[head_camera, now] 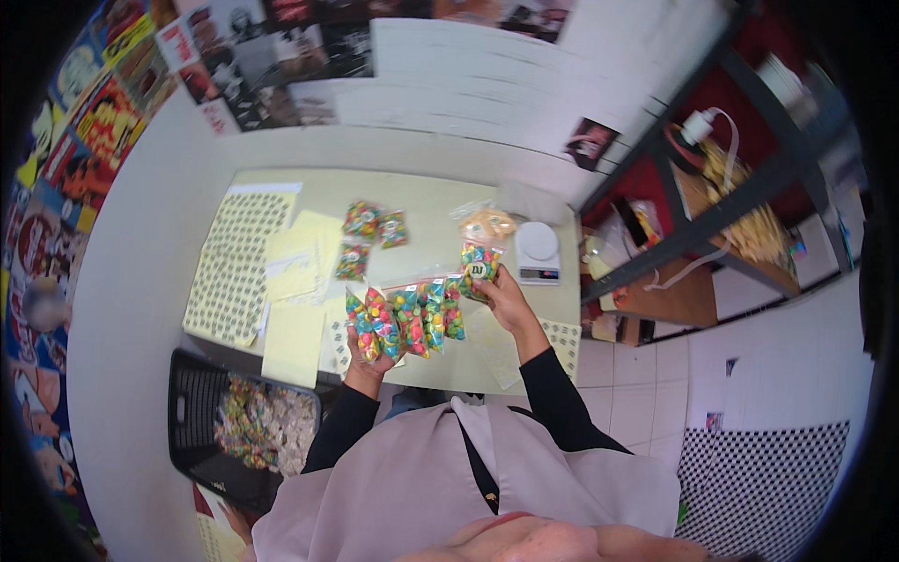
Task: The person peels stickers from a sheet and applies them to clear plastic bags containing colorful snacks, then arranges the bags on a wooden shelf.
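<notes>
My left hand (370, 365) grips the lower left end of a row of several small clear zip bags (407, 319), packed with multicoloured round sweets. The bags stand side by side on edge; how many the fingers hold is hidden. My right hand (507, 302) holds another bag of sweets (480, 256) at the row's right end, its thumb near a round label with printing. Beyond the row, three labelled bags (362, 219) lie on the pale table (428, 197). A bag of beige snacks (488, 223) lies just past my right hand.
A white digital scale (538, 253) stands at the table's right. Sticker sheets (239, 260) and yellow backing papers (302, 260) cover the left. A black basket (193, 414) of filled bags sits lower left, near another person's hand (237, 523). A metal-framed shelf (646, 281) stands right.
</notes>
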Demonstrator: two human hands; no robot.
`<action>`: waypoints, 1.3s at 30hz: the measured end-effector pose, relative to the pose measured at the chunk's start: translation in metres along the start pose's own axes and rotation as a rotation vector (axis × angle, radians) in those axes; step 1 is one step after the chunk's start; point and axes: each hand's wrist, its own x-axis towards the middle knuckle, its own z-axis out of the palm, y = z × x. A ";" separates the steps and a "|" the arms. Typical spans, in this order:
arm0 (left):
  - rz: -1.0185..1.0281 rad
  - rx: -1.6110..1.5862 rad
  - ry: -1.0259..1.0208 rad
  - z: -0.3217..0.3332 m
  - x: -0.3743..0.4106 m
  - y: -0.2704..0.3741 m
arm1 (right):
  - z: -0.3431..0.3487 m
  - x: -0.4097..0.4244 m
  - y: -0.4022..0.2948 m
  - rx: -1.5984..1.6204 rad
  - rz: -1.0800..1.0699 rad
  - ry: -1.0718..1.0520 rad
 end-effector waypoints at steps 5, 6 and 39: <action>-0.200 0.120 -0.106 0.058 0.033 -0.081 | -0.054 -0.114 -0.038 0.106 -0.180 0.093; -0.252 0.070 -0.154 0.062 0.034 -0.099 | -0.065 -0.138 -0.042 0.147 -0.197 0.099; -0.773 -0.067 -0.346 0.135 0.147 -0.597 | -0.430 -0.468 -0.105 -0.012 -0.430 0.918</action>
